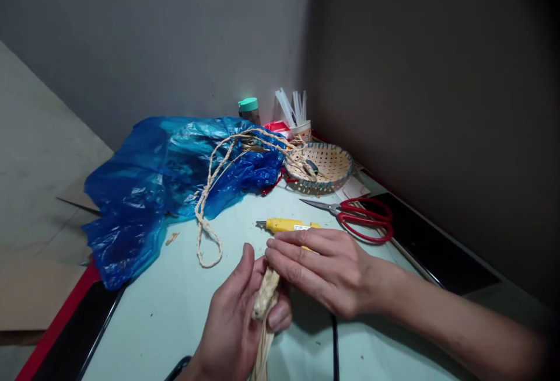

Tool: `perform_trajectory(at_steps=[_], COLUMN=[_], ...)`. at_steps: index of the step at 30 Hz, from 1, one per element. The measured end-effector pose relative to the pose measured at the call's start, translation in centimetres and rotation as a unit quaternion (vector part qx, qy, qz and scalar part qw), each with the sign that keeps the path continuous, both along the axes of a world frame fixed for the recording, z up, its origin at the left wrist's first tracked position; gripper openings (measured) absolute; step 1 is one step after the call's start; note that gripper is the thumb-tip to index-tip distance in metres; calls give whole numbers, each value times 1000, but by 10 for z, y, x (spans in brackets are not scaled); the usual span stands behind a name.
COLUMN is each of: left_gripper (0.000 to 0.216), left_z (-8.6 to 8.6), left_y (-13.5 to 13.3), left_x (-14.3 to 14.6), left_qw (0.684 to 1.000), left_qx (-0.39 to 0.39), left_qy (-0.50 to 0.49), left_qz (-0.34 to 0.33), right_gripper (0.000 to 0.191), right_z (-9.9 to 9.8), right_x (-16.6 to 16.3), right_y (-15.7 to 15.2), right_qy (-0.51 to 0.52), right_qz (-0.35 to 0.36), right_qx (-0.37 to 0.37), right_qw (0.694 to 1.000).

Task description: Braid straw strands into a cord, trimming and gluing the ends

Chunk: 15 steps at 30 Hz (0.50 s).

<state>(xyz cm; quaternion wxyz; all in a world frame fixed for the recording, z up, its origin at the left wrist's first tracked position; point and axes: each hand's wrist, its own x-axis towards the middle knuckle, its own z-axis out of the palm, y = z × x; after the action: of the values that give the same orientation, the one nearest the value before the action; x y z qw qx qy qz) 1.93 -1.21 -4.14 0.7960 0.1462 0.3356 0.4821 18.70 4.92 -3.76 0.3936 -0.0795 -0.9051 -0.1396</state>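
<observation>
Low over the front of the table, my left hand (238,305) cups a short piece of pale braided straw (266,296). Its thumb points up and its fingers curl beneath the piece. Loose straw strands (262,349) trail from the braid toward the bottom edge of the view. My right hand (321,264) reaches in from the right, fingers together, pressing on the braid's far end; its thumb is mostly hidden. Just beyond the right hand's fingers lies a yellow glue gun-like tool (286,226) with a dark metal tip, partly covered by that hand.
Red-handled scissors (363,217) lie to the right. Behind them stands a woven basket (326,177), near a cup of clear sticks (301,129) and a teal-lidded jar (249,109). A blue plastic bag (175,165) spreads at left, with a long braided cord (205,206) across it.
</observation>
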Motion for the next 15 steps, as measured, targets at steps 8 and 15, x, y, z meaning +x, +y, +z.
perform_trajectory(at_steps=[8,15], left_gripper=[34,22], left_z=[2,-3], left_y=[-3,-5], left_x=[1,1], left_qw=[1000,997], left_qx=[18,56], left_qy=[6,48], left_qz=[-5,-15], right_gripper=[26,29], right_z=[0,0], right_x=[-4,-3], right_y=[-1,-1], right_qy=[-11,12], right_qz=[11,40], right_qx=[9,0], right_qw=[1000,999])
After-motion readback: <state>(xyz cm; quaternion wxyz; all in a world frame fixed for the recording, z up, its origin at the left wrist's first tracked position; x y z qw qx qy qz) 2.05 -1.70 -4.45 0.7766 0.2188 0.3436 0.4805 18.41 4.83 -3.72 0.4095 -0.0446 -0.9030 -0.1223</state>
